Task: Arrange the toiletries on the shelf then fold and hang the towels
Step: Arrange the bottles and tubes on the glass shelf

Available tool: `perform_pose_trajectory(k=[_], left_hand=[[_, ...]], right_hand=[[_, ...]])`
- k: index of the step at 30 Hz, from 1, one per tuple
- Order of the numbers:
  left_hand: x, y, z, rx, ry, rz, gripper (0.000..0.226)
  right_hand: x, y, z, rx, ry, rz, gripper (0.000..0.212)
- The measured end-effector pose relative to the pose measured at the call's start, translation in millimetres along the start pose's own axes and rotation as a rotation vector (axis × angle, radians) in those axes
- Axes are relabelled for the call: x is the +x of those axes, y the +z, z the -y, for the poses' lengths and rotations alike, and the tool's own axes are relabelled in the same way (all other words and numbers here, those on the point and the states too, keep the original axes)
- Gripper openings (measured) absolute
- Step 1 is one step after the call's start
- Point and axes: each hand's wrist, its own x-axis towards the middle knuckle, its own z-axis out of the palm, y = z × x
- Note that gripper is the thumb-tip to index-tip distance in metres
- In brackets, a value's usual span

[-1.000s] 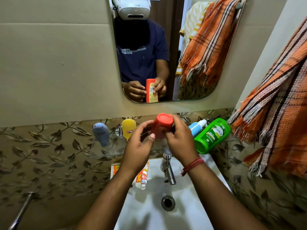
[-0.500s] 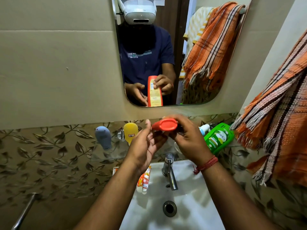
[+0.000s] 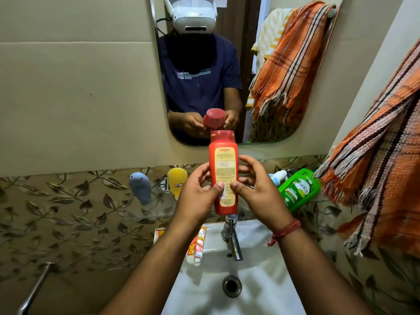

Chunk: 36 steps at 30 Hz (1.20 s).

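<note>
bottle between hands, above sink

glass shelf | grey bottle, yellow bottle, green bottle

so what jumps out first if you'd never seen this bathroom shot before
The red bottle stands out first, held upright at centre frame above the white sink, with the left hand and right hand gripping it from either side. Next comes the orange striped towel hanging at the right edge. A green bottle lies tilted on the shelf just right of the hands.
</note>
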Motion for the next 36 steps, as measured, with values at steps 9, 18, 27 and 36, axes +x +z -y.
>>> perform_pose_trajectory(k=[9, 18, 27, 36], left_hand=[[33.8, 2.8, 28.4, 0.291, 0.053, -0.111, 0.046], [48.7, -1.0, 37.2, 0.369, 0.048, -0.11, 0.042], [47.8, -2.6, 38.5, 0.39, 0.024, -0.106, 0.043], [46.7, -4.0, 37.6, 0.385, -0.026, -0.082, 0.041]], right_hand=[[39.5, 19.7, -3.7, -0.407, 0.063, -0.053, 0.045], [49.8, 24.3, -9.5, -0.501, 0.111, -0.048, 0.047], [48.6, 23.3, -7.9, -0.496, 0.12, -0.028, 0.047], [44.9, 23.0, -7.0, -0.477, 0.152, -0.006, 0.049]])
